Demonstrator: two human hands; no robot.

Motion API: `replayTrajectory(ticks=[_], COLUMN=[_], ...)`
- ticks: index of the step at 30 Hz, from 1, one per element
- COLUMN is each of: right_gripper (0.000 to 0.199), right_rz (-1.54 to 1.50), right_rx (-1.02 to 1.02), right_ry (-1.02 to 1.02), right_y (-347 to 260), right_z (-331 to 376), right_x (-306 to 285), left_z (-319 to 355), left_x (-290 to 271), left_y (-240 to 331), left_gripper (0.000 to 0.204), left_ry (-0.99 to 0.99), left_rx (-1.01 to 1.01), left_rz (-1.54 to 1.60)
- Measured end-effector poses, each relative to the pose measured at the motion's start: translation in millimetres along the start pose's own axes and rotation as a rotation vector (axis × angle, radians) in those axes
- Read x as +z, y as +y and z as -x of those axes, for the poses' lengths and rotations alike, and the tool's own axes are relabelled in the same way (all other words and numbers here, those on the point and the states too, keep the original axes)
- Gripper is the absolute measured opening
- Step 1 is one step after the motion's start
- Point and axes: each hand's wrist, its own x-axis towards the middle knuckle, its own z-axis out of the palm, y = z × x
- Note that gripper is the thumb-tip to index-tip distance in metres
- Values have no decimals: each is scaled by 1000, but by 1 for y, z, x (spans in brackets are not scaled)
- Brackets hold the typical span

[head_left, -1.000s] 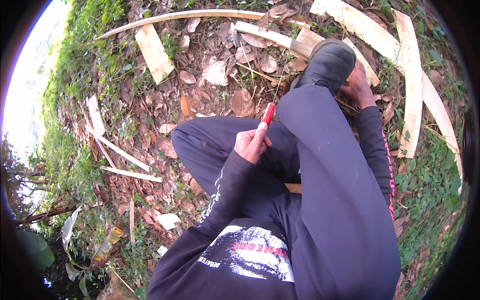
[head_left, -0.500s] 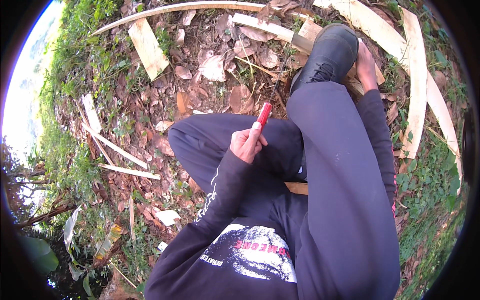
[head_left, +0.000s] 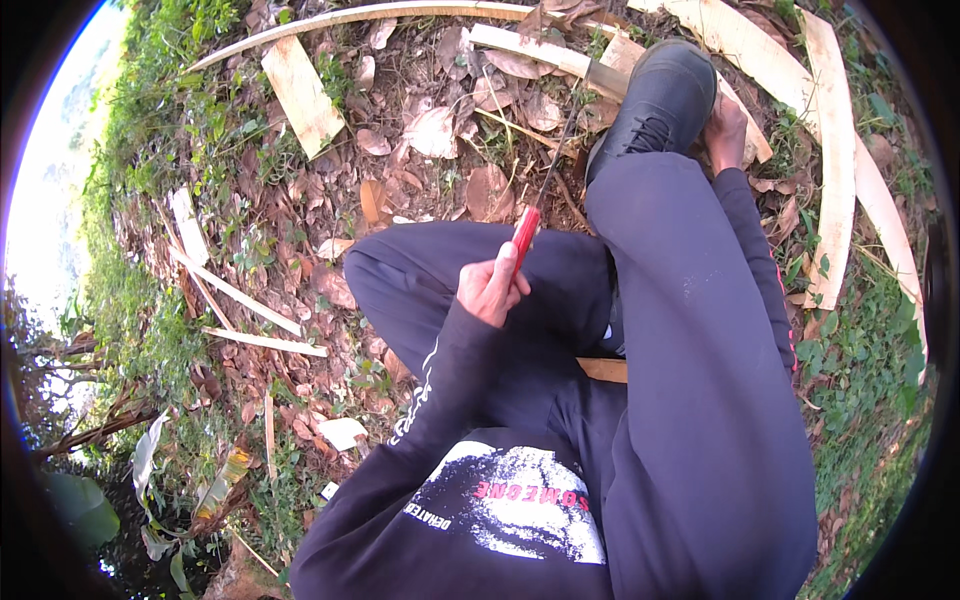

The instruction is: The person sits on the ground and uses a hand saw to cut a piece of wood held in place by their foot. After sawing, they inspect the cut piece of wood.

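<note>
An outdoor, overgrown spot, with dry brown leaves [head_left: 432, 132], low green plants [head_left: 870, 470] and bright daylight [head_left: 45, 190].

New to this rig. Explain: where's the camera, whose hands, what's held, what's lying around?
No machine here: a person uses two bare hands. The view comes from a wide fisheye camera worn on the head, looking down, so straight edges bend toward the rim. The left hand holds a red handle, with something thin and dark running on from it. The right hand is beside the dark shoe, partly hidden, so its grip can't be told. Dry leaves and pale wood pieces lie about.
</note>
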Motion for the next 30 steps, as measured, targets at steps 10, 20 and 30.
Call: replayTrajectory(ticks=[10,20,30], right_gripper=[14,62,56], right_rz=[32,9,-57], right_rx=[-181,106,129], right_ry=[105,110,83], right_y=[-21,-32,-34], right_z=[9,3,2], right_x=[3,10,6], left_z=[-74,-8,23], left_x=[40,30,-28], left_y=[35,23,36], left_gripper=[65,65,45], left_ry=[47,112,-217], left_rx=[207,36,386], left_rz=[61,76,53])
